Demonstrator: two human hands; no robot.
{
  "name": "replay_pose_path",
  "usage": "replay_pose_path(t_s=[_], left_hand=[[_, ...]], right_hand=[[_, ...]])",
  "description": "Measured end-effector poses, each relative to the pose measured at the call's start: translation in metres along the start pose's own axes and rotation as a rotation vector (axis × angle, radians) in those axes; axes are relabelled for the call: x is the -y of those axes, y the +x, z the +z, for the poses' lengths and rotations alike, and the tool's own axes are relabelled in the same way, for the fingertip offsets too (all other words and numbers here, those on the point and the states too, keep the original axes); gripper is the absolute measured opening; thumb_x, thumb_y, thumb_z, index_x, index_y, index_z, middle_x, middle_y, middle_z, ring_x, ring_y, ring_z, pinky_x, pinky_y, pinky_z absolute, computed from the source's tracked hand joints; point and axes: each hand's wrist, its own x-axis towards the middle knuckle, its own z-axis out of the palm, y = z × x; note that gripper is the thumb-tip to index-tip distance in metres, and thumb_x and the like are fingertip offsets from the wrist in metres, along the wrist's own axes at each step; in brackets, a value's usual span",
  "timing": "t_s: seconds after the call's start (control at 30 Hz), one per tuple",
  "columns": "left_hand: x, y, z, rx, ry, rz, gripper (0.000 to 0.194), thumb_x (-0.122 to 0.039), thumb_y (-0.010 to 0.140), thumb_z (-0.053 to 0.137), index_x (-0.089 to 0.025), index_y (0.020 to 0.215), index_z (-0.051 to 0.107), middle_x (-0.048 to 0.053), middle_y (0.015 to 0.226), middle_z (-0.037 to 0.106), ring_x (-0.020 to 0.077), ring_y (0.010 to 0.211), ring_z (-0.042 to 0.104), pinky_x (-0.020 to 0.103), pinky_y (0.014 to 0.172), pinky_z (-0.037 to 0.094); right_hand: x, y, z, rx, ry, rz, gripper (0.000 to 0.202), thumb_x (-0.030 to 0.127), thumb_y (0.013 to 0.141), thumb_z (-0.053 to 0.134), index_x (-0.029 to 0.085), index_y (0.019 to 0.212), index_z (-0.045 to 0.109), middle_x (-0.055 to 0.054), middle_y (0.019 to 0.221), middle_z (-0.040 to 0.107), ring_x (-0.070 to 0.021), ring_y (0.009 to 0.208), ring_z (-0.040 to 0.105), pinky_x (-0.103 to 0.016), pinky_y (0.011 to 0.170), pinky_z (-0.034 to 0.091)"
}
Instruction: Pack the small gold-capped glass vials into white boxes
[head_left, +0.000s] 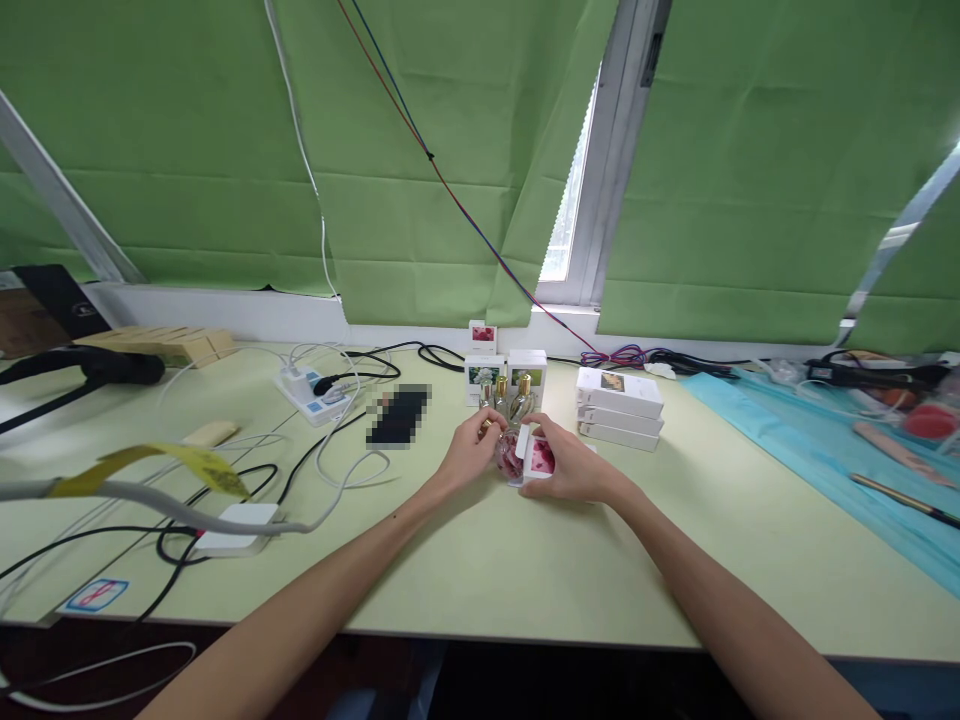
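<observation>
Left hand grip on pink bottle; right hand holds box; three stacked boxes.

Round pink glass perfume bottle showing glossy, clear; gold cap looking like polished metal. Small white cardboard carton with pink flower print appearing smooth, matt. Pale green table top looking smooth, matt. At 12 o'clock, green cloth curtains hanging creased, matt.
</observation>
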Motion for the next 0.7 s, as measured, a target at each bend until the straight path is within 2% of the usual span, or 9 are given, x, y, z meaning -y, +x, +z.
replay_pose_path(t_s=[0.13,0.37,0.7], left_hand=[[-0.0008,-0.0014,0.002,-0.008,-0.025,0.013,0.017,-0.03,0.089,0.044,-0.019,0.086,0.058,0.0,0.08,0.06,0.013,0.063,0.052,0.025,0.059,0.044],[-0.0032,-0.0031,0.0047,-0.089,-0.063,0.032,0.016,-0.03,0.087,0.047,-0.02,0.083,0.06,-0.001,0.079,0.062,0.0122,0.062,0.052,0.024,0.058,0.043],[0.0053,0.0018,0.0066,-0.133,-0.3,-0.058,0.014,-0.031,0.081,0.056,-0.019,0.08,0.063,0.001,0.08,0.063,0.0124,0.063,0.058,0.023,0.058,0.049]], right_hand=[[-0.0004,0.0006,0.0005,-0.014,0.002,-0.001,0.085,0.039,0.067,0.08,0.025,0.139,0.037,-0.009,0.123,0.058,-0.027,0.107,0.056,-0.039,0.087,0.046],[0.0,0.0018,0.0003,-0.054,0.009,0.018,0.087,0.039,0.066,0.081,0.024,0.139,0.036,-0.009,0.119,0.058,-0.0267,0.105,0.056,-0.04,0.087,0.047],[-0.0019,0.003,0.001,-0.103,0.052,0.004,0.089,0.038,0.066,0.082,0.024,0.141,0.035,-0.011,0.123,0.056,-0.0269,0.105,0.057,-0.041,0.088,0.047]])
